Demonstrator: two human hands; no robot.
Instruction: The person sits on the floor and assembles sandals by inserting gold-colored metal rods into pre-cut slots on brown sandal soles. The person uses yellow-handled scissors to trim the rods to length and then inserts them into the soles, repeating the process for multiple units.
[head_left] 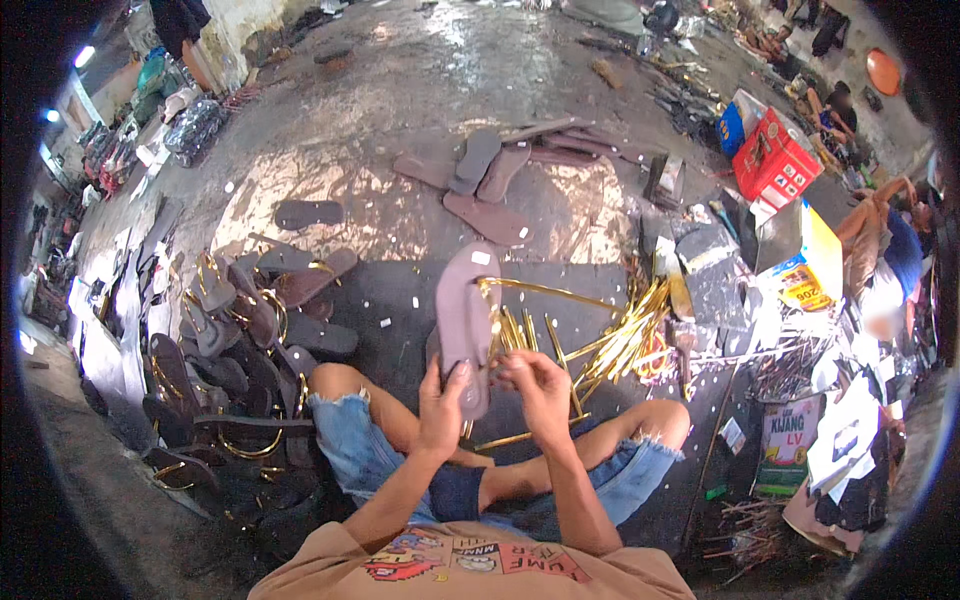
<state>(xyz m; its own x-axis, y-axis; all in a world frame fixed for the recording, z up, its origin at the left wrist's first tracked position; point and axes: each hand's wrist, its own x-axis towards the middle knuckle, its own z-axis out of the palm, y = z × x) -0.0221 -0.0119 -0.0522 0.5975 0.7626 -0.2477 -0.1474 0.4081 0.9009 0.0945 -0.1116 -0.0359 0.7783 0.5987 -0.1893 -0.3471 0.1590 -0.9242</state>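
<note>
A mauve sandal sole (pixel 466 320) is held upright over the lap, its lower end clasped by the left hand (pixel 443 395), whose fingers are wrapped closed around it with the thumb laid across the face. The right hand (pixel 537 385) is closed just beside it, its fingers pinched narrow on the near end of a gold strap (pixel 545 291) that runs from the top of the sole out to the right. The step in hand is judged to be the fitting of the strap to the sole. The next move would seem to call for a steady hold on the sole while the strap end is guided by a fine pinch; whether a hole or slot is there cannot be told.

Beyond the right fingers, a loose heap of gold straps (pixel 620 340) is spread on the floor (pixel 420 80), near enough to be brushed by a wide swing. To the left of the left fingers, a crowded pile of finished sandals (pixel 235 330) is stacked close beside the knee. Farther ahead, plain soles (pixel 480 175) are scattered, well apart. Open room is left mainly straight ahead, above the dark mat (pixel 400 290), and over the lap.
</note>
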